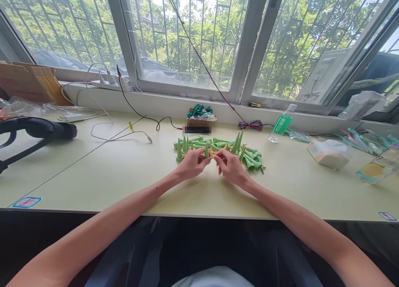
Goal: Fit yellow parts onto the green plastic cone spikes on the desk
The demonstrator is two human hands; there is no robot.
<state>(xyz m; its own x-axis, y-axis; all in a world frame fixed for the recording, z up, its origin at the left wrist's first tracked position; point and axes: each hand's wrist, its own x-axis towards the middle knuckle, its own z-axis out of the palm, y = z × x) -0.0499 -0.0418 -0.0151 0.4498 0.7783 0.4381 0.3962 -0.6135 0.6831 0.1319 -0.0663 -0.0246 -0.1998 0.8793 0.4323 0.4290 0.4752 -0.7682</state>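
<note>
A heap of several green plastic cones [246,156] with small yellow pieces among them lies on the pale table [124,170] in front of me. My left hand [191,163] and my right hand [230,165] meet at the near edge of the heap, fingers curled and pinched together on a small yellow piece [213,155] between them. One green cone [206,150] stands upright just behind my left fingertips. What exactly the fingers grip is too small to make out.
A black headset [34,131] lies at the left. Cables [137,125] run from a power strip [109,84] on the sill. A plastic bottle [282,127], a white packet [328,153], a green bundle on a box [199,118] and a clear container [375,170] stand around.
</note>
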